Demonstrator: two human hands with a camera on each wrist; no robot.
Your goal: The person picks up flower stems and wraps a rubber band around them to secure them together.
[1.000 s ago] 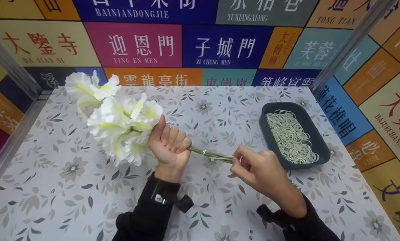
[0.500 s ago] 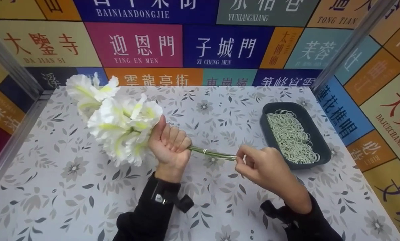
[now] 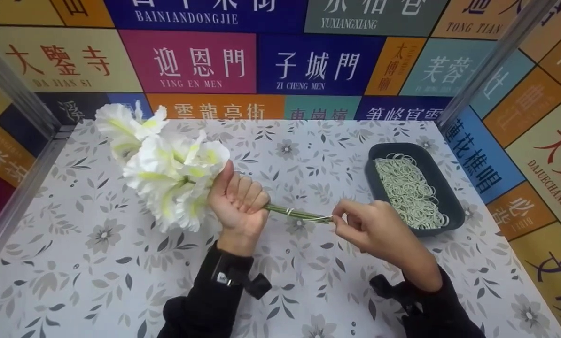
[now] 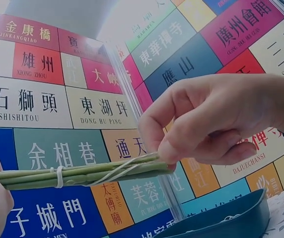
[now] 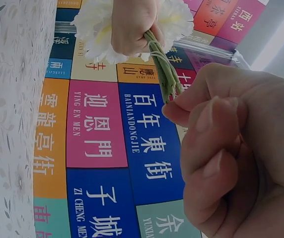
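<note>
Flower stems were held above the table, their long axis running rightward from the left hand, curled around them, to the right hand, which pinched a stretched band by their free ends.

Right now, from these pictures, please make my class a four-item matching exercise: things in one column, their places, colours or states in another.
Column one
1. Flower heads
2. Left grip
3. Right grip
4. Tray

Column two
A. At the free end of the stems
B. Dark, with pale loops inside
C. Curled round the stems
D. White and yellow-green

Pairs: 1-D, 2-C, 3-A, 4-B
</note>
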